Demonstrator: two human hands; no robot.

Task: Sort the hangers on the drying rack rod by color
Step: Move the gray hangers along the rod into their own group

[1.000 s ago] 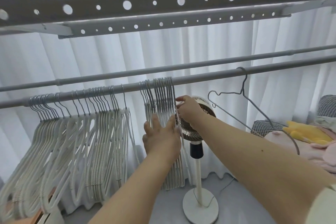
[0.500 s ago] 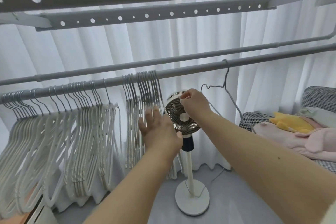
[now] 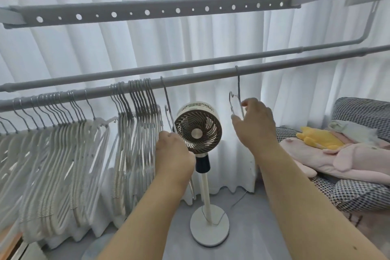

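- The left hand [image 3: 175, 150], flat on the bunched hangers [image 3: 139, 133] a second ago, now grips one grey hanger [image 3: 166, 99] apart.
- The right hand [image 3: 252, 120] has moved right and half-closes around the lone hanger [image 3: 238, 91] on the rod [image 3: 200, 76], likely joining greys next.

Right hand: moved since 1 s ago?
Yes. The right hand has gone right along the rod, from the fan to the lone grey hanger, which it now grips.
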